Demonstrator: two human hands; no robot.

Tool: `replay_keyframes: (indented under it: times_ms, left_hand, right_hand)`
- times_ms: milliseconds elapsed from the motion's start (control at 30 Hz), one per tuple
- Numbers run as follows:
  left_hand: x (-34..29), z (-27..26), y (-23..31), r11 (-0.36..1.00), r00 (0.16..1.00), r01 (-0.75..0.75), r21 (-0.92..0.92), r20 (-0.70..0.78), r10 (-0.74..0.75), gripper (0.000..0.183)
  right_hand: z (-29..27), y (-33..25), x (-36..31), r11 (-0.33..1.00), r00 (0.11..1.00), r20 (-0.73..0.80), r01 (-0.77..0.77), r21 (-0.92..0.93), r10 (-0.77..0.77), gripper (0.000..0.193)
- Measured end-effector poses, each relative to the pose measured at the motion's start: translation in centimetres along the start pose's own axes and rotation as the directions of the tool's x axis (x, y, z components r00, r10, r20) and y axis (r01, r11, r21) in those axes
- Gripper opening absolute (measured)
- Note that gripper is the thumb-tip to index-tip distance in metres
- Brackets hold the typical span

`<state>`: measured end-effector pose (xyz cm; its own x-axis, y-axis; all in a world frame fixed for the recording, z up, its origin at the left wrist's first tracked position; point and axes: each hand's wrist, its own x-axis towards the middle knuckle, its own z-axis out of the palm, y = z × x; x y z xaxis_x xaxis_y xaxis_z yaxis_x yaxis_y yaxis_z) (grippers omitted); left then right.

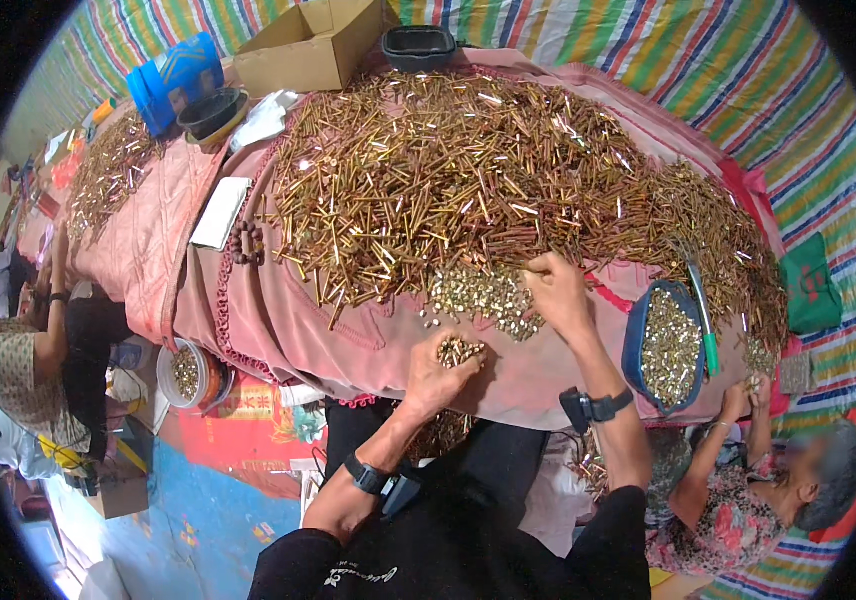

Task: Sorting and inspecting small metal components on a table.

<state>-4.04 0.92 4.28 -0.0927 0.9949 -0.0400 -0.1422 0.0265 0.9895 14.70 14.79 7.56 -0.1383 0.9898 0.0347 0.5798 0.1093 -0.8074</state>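
My left hand (435, 375) is closed round a bundle of thin brass-coloured tubes (460, 350), their ends facing up. It is just over the near edge of the pink cloth (523, 375). My right hand (560, 295) has its fingers pinched together at the right side of a small heap of shiny gold-and-silver metal pieces (478, 303). Whatever those fingertips hold is too small to make out. Behind both hands spreads a large pile of loose brass-coloured tubes (468, 180), reaching across most of the cloth.
Right of my hands stands a blue basin (635, 345) of small metal pieces, with a green-handled tool (711, 355) beside it. A cardboard box (293, 62), black tray (418, 45) and blue bucket (180, 85) sit at the back. Other people work at left and right.
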Motion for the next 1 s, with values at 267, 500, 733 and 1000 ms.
replay_keyframes:
  times_ms: [267, 500, 733, 1000]
  left_hand:
    - [0.1, 0.2, 0.5, 1.000, 1.000, -0.010, 0.024, -0.018, 0.010, 0.013]
    - [0.1, 0.0, 0.2, 0.989, 0.997, -0.079, 0.122, -0.012, 0.081, 0.015]
    - [-0.2, -0.1, -0.1, 0.982, 0.990, -0.137, 0.129, -0.010, 0.139, 0.018]
    - [-0.4, 0.6, -0.1, 0.989, 0.999, 0.002, -0.146, -0.037, -0.008, 0.018]
  right_hand:
    - [2.0, -2.0, -8.3, 0.804, 0.997, 0.058, 0.013, 0.595, -0.059, 0.033]
    - [2.4, -3.6, -9.7, 0.937, 0.963, 0.049, 0.244, 0.249, -0.263, 0.034]
    - [2.6, -3.1, -9.4, 0.756, 0.761, 0.009, 0.646, -0.110, -0.649, 0.022]
    - [3.3, -2.0, -10.6, 0.837, 0.836, -0.043, 0.545, -0.054, -0.547, 0.013]
